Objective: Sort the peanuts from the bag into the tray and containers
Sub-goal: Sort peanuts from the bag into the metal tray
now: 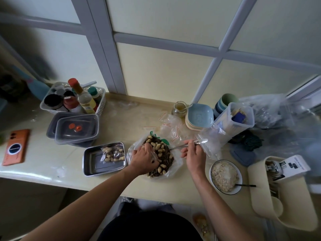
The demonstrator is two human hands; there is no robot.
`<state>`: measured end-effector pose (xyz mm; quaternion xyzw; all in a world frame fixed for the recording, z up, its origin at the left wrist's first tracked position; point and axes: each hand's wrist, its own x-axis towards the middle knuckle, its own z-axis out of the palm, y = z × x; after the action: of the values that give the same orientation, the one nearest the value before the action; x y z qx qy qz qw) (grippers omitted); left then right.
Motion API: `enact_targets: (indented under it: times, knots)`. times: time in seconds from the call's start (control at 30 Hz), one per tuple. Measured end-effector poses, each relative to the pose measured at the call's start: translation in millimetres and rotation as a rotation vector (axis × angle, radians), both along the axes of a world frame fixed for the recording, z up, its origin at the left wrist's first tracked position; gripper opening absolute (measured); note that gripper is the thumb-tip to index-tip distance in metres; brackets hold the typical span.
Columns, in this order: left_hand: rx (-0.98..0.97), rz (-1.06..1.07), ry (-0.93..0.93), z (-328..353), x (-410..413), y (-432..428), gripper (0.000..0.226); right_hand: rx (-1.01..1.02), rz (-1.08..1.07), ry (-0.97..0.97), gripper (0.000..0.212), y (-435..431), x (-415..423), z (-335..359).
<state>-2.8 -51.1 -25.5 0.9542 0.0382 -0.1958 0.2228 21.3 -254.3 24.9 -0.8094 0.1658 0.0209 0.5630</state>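
A clear plastic bag (171,168) lies open on the counter, holding peanuts in shells (159,146) mixed with dark seeds. My left hand (145,157) reaches into the bag, fingers curled among the peanuts. My right hand (193,154) grips a metal spoon (180,146) and a small clear zip bag (206,145); the spoon points into the pile. To the left stands a steel tray (92,164) with two small filled bags of peanuts (112,154). Stacked lidded plastic containers (76,128) sit behind the tray.
A white basket of bottles (102,103) stands at back left, an orange phone (16,146) at far left. Empty zip bags (170,127), a jar (178,108), blue dishes (199,117), a tall clear container (232,122) and a bowl of grains (225,176) crowd the right.
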Motion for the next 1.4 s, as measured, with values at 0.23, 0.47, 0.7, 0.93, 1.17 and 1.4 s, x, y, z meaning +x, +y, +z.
enact_targets:
  times: [0.23,0.47,0.7,0.93,1.17,1.4]
  knots:
    - [-0.148,0.078,0.046,-11.2,16.7,-3.8,0.04,0.025,-0.049,-0.043,0.035,-9.2,1.0,18.0]
    - [-0.082,0.003,0.026,-10.6,19.7,-7.6,0.067,0.025,-0.06,-0.067,0.036,-12.4,6.1,21.6]
    - [-0.18,0.115,0.042,-16.8,26.1,-11.8,0.079,-0.014,0.074,-0.075,0.034,-12.3,4.1,21.3]
    - [-0.377,0.206,0.094,-24.8,27.4,-11.4,0.095,-0.215,0.384,-0.345,0.034,-12.4,0.4,21.2]
    - [-0.529,0.28,0.026,-22.4,27.8,-12.2,0.085,-0.372,0.532,-0.536,0.029,-4.6,-1.8,38.0]
    - [-0.72,0.488,0.1,-15.9,27.9,-4.3,0.053,-0.368,0.585,-0.599,0.026,-3.2,-2.2,45.6]
